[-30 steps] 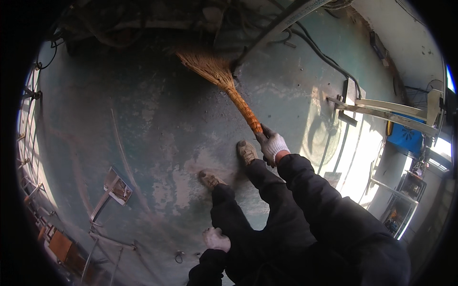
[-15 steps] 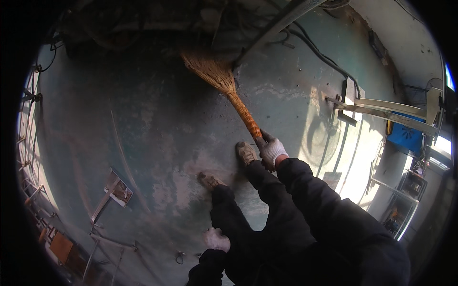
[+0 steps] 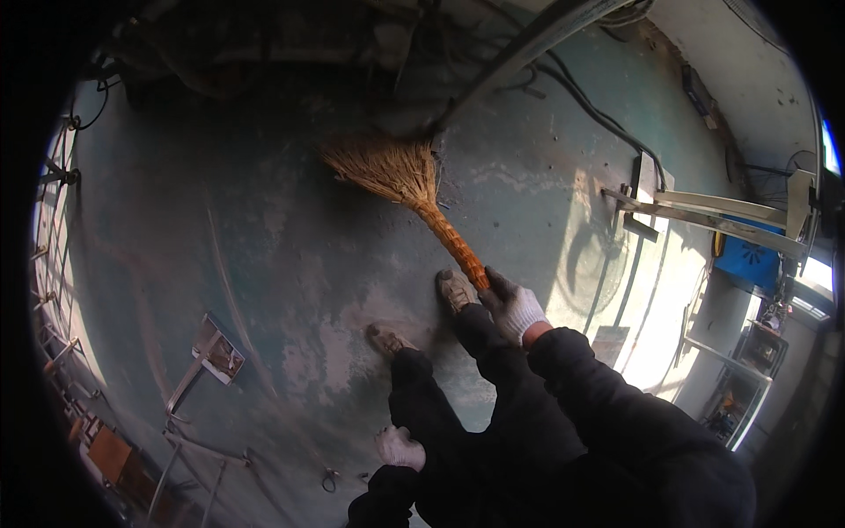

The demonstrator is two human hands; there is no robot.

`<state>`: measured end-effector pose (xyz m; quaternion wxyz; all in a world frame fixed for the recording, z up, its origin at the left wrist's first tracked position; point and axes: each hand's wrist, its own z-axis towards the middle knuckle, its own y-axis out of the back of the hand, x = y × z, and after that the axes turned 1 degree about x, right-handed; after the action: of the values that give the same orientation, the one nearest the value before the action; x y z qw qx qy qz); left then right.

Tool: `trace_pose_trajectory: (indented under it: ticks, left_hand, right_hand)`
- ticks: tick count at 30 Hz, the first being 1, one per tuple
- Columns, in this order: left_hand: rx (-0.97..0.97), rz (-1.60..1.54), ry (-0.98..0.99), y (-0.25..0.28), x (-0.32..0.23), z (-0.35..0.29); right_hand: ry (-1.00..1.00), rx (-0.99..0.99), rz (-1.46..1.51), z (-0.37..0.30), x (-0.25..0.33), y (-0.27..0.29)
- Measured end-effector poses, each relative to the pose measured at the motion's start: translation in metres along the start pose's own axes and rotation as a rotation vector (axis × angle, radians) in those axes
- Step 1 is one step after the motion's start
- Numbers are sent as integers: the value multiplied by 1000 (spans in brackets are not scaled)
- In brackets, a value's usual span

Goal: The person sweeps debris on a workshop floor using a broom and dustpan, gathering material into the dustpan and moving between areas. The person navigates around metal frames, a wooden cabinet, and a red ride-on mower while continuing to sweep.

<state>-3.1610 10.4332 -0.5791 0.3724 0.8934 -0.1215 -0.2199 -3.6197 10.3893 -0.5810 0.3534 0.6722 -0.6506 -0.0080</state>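
Observation:
My right hand [image 3: 515,308], in a white knitted glove with dark fingers, is closed round the handle end of a straw broom [image 3: 449,238]. Orange binding wraps the broom's handle, and its fanned bristles [image 3: 387,167] touch the floor [image 3: 290,264] ahead of my shoes, in the shade. The bristle tips blur into the dark there. Beside my left thigh, my left hand [image 3: 400,447] wears a similar glove and is curled into a fist. Nothing shows in it.
To the left, a dustpan [image 3: 220,352] with debris in it lies on the floor. A slanting metal bar [image 3: 519,53] and dark cables [image 3: 590,106] lie ahead. A metal frame [image 3: 704,207] stands at the right by a blue object [image 3: 748,255]. Metal racks [image 3: 57,264] line the left.
The broom has come back toward me, its bristles lower in view and more spread. My right hand has moved back and slightly right with it. My left hand stays by the thigh.

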Motion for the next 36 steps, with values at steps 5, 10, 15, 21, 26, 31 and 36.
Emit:
trace_pose_trajectory:
  ticks: [5, 10, 15, 21, 26, 31, 36]
  left_hand:
    - [36, 38, 24, -2, 0, 0]
    - [69, 16, 49, -4, 4, -2]
    - [-10, 26, 41, -11, 6, -7]
    - [36, 27, 50, -3, 4, -4]
    - [25, 90, 0, 4, -3, 3]
    - [7, 66, 14, -4, 1, 7]
    - [3, 67, -3, -11, 6, 3]
  right_hand:
    - [112, -26, -213, -40, -48, 14]
    - [209, -130, -506, 70, -53, 58]
    - [184, -138, -685, 152, -57, 125]
    - [122, 35, -495, 185, -58, 169]
    - [167, 39, -338, 75, -36, 169]
    - [164, -100, -364, 30, -25, 135]
    - [78, -112, -247, 113, -4, 82]
